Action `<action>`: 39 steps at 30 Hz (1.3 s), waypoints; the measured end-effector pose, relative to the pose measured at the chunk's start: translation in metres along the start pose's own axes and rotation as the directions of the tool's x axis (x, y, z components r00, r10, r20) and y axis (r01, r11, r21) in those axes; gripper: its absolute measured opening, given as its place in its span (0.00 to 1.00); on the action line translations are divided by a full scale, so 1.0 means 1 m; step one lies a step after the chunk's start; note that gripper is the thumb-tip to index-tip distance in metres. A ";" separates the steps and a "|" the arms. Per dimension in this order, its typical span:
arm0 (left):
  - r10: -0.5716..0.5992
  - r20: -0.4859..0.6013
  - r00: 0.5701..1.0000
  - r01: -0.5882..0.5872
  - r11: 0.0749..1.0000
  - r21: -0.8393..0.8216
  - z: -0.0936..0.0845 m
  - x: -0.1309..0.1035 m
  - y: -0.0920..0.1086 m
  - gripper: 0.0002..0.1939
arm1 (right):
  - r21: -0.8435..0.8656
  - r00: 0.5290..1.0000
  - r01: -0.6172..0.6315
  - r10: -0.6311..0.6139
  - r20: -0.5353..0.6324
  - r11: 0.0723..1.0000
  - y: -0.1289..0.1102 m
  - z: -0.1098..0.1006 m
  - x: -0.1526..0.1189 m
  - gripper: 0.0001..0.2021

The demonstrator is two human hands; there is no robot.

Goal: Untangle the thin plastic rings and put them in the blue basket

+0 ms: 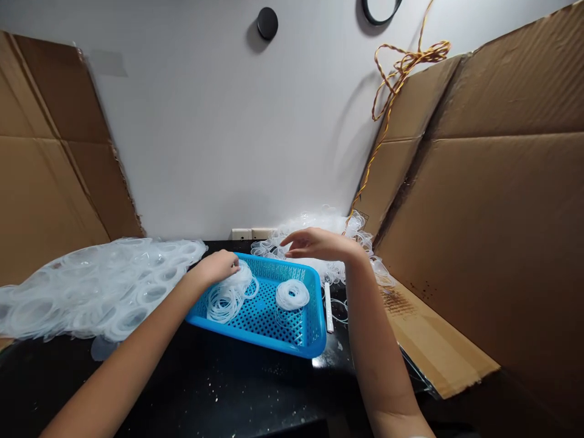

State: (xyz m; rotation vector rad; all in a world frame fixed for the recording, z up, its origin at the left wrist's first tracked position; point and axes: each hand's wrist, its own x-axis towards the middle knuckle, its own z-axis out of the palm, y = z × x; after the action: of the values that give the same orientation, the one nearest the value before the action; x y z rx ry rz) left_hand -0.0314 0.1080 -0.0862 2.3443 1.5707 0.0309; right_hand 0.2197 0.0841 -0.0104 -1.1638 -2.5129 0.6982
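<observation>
A blue plastic basket (255, 336) with a perforated bottom stands on the black table. Thin translucent white rings (224, 304) lie in a loose heap at its left end, and a rounder coil of rings (292, 295) sits toward its right. My left hand (219, 267) reaches over the basket's left rim, its fingers curled onto the upper rings of the heap; the fingertips are partly hidden. Beyond the basket's far right corner, my right hand (317, 244) hovers with fingers stretched to the left, apart from each other. Below and behind it spreads a pile of clear rings (305, 224).
Flat translucent ring pieces (104, 283) cover the table at left. Cardboard walls (493, 201) flank both sides. A white strip (328, 307) lies right of the basket. Twisted orange cord (385, 121) hangs at right, and a black disc (267, 24) sits on the white wall.
</observation>
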 end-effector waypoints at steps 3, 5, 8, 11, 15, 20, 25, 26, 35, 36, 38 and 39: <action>0.133 -0.135 0.982 -0.124 0.990 0.070 0.006 -0.004 0.030 0.15 | -0.048 0.998 -0.056 0.054 -0.034 0.997 0.004 0.000 0.003 0.18; 0.277 -0.098 0.956 -0.268 0.959 0.094 0.016 -0.003 0.054 0.14 | -0.043 0.997 -0.058 0.056 -0.057 0.997 0.004 -0.002 0.002 0.17; 0.405 0.010 0.914 -0.402 0.905 0.136 0.035 0.010 0.086 0.15 | -0.010 0.998 -0.040 0.039 -0.055 0.999 0.001 -0.005 -0.005 0.17; 0.425 0.146 0.893 -0.447 0.873 0.197 0.051 0.029 0.106 0.14 | 0.025 0.998 -0.022 0.023 -0.058 0.999 0.000 -0.008 -0.012 0.17; 0.385 0.215 0.897 -0.433 0.863 0.261 0.059 0.044 0.113 0.15 | 0.021 0.997 -0.016 0.017 -0.079 1.000 0.001 -0.012 -0.017 0.18; 0.376 0.209 0.903 -0.421 0.873 0.246 0.053 0.045 0.109 0.14 | 0.021 0.994 -0.028 0.030 -0.103 0.999 -0.002 -0.017 -0.023 0.18; 0.381 0.095 0.920 -0.390 0.915 0.104 0.041 0.041 0.104 0.14 | 0.045 0.995 -0.019 0.023 -0.095 0.999 -0.003 -0.019 -0.027 0.19; 0.372 0.060 0.926 -0.376 0.925 0.062 0.037 0.040 0.102 0.14 | 0.048 0.995 -0.014 0.019 -0.098 0.999 -0.002 -0.019 -0.027 0.19; 0.321 -0.066 0.945 -0.320 0.863 -0.391 0.011 0.033 0.087 0.19 | 0.041 0.992 -0.023 0.028 -0.121 0.999 0.006 -0.019 -0.025 0.20; 0.317 -0.072 0.946 -0.315 0.845 -0.432 0.012 0.032 0.086 0.19 | 0.034 0.993 -0.023 0.027 -0.119 0.999 0.006 -0.018 -0.024 0.20; 0.308 -0.080 0.948 -0.304 0.801 -0.515 0.013 0.032 0.084 0.18 | 0.020 0.993 -0.020 0.022 -0.114 1.000 0.006 -0.018 -0.023 0.19; 0.303 -0.087 0.949 -0.299 0.775 -0.557 0.014 0.031 0.083 0.18 | 0.016 0.993 -0.017 0.019 -0.112 1.000 0.006 -0.017 -0.022 0.19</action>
State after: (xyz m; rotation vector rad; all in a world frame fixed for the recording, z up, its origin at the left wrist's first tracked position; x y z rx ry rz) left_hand 0.0586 0.1036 -0.0820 2.0658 0.9723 0.4939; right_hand 0.2452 0.0758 -0.0004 -1.1882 -2.4032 0.6360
